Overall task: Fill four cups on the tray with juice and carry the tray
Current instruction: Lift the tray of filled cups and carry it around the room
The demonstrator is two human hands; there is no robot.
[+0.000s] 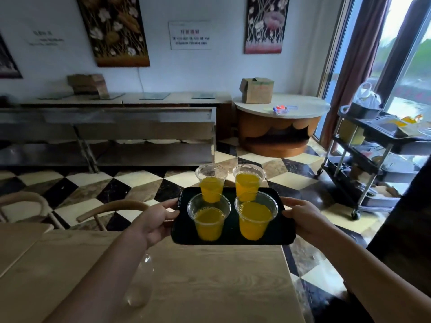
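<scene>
Wooden table sat closest, with an empty clear bottle lying on it. Left hand curled tight around the black tray's left edge. Four clear cups of orange juice stood upright on the tray, held above the table's far edge. Right hand gripped the right edge.

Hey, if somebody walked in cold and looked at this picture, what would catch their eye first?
Most likely the four clear cups of orange juice, bright against the black tray in the middle of the view. The left hand and right hand grip the tray's two ends, holding it past the far edge of a wooden table. Beyond lies a bold checkered floor.
</scene>
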